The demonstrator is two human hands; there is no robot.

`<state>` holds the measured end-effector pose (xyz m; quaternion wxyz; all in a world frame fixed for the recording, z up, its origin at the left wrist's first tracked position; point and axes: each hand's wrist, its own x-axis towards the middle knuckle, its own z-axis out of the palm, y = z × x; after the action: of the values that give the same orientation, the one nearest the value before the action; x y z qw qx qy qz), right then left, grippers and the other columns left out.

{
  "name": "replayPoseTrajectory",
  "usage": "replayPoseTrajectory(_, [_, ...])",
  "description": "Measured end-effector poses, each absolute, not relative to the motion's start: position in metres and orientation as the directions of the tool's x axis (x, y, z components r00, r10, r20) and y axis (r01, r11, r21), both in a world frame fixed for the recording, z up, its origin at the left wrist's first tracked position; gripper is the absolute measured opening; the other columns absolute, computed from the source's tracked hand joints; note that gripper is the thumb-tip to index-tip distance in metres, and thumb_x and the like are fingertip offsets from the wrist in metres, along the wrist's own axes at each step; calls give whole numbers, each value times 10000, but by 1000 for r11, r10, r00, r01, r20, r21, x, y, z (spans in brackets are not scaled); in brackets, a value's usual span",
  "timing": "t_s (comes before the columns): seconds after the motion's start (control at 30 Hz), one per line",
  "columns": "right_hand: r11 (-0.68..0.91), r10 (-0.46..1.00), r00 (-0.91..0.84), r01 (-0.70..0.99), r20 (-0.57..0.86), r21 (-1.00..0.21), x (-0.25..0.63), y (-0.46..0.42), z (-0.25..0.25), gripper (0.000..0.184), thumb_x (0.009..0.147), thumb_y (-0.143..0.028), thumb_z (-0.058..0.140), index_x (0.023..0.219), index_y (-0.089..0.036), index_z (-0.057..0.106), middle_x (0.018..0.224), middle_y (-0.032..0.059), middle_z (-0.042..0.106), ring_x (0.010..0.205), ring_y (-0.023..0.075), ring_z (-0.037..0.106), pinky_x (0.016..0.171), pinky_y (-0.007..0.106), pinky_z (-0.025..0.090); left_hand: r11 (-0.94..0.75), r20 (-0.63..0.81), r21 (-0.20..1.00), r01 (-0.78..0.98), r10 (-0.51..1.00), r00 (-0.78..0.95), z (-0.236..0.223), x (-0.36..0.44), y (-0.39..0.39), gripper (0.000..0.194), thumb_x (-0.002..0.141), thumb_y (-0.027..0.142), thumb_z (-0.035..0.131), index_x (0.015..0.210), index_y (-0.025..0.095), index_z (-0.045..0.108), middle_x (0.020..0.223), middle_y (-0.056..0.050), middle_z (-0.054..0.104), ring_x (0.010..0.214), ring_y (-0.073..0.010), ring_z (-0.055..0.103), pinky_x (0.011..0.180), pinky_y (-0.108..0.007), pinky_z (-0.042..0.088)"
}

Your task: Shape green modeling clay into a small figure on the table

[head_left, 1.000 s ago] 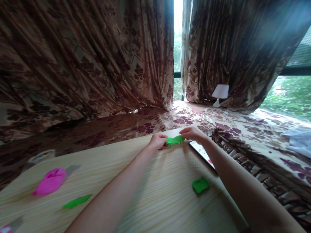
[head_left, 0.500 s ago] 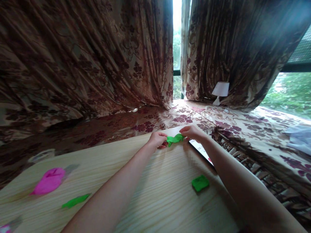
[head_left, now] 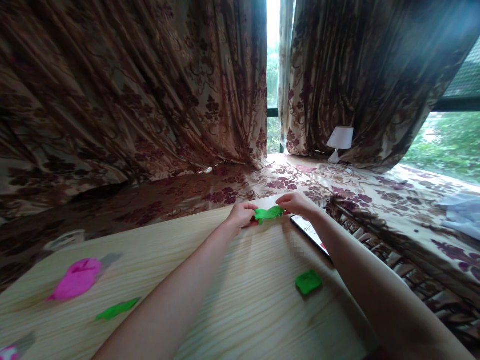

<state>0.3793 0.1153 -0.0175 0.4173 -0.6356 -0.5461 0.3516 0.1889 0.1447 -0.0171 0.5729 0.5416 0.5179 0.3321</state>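
Head view, logging left to right. At the near left corner I am seeing a pink-and-white item (head_left: 9, 353), cut off by the frame edge. Beyond it, a pink piece (head_left: 77, 279) is lying flat on the pale wooden table (head_left: 225, 280), its narrower end pointing toward the near left. A thin green strip (head_left: 117, 309) is resting near it, beside the left forearm.

My left hand (head_left: 240, 216) is pinching the left end of the soft green piece (head_left: 269, 214) between thumb and fingers. The piece is spanning the gap between both hands, above the far end of the table, with a small flap hanging at its left. My right hand (head_left: 293, 204) is pinching its right end, thumb and index finger closing on it; I cannot tell how the other fingers are curling.

A phone (head_left: 308, 231) is lying screen up, partly covered by the right forearm. Nearer, a green slab (head_left: 309, 282) is sitting flat. Farther back, a white lamp (head_left: 340, 138) is standing upright on patterned cloth (head_left: 360, 200).
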Motion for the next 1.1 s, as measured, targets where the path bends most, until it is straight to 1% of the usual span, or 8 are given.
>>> replayPoseTrajectory(0.13, [-74,987,163,395,-10,-916,379,115,-19,198,660,-65,589,829,-105,682,728,54,653,589,109,579,499,184,499,191,-250,951,243,938,241,-16,187,146,150,648,62,597,777,138,596,552,-20,605,504,-131,597,508,-249,499])
replayPoseTrajectory(0.27, [-89,985,173,399,-20,-913,379,117,-20,224,670,-74,590,874,-109,678,707,54,654,578,107,579,489,180,493,194,-266,937,291,935,234,-13,188,144,131,655,103,624,779,135,601,534,-21,597,479,-119,582,486,-227,477])
replayPoseTrajectory(0.67, [-102,983,184,456,-19,-884,380,114,-17,211,715,-116,541,891,-114,659,759,66,656,589,111,582,479,180,466,172,-252,919,356,949,192,-6,181,139,107,680,198,597,768,146,567,640,-16,569,488,-101,555,472,-217,460])
replayPoseTrajectory(0.77, [-99,980,200,486,0,-868,382,118,-19,165,721,-176,557,833,-122,666,707,55,655,573,110,577,471,175,444,152,-234,908,391,957,170,-7,183,139,137,687,272,603,746,152,577,586,-11,559,469,-102,534,433,-197,415])
replayPoseTrajectory(0.87, [-109,975,223,516,10,-849,383,123,-24,148,713,-239,579,715,-121,669,576,36,623,522,113,558,455,178,412,137,-220,890,436,965,145,-10,188,141,215,663,360,630,663,149,592,476,-7,525,419,-108,497,391,-190,351])
replayPoseTrajectory(0.93, [-112,972,235,527,17,-843,382,126,-27,145,691,-249,602,669,-123,669,519,24,601,498,114,545,453,184,399,130,-215,884,449,966,145,-13,192,142,226,613,350,676,580,145,588,412,-4,493,395,-110,475,374,-190,314])
replayPoseTrajectory(1.0, [-101,968,247,525,37,-845,379,126,-26,110,659,-221,626,684,-128,679,540,20,613,520,115,552,474,184,403,124,-208,894,430,966,153,-14,194,142,190,579,291,701,545,144,586,395,2,487,400,-109,473,375,-189,304])
replayPoseTrajectory(1.1, [-71,964,259,493,68,-867,373,120,-15,154,647,-187,635,778,-132,691,635,28,650,592,117,580,515,177,423,129,-194,936,327,965,174,-8,191,139,138,600,256,682,609,147,597,485,-1,557,473,-106,519,412,-179,351])
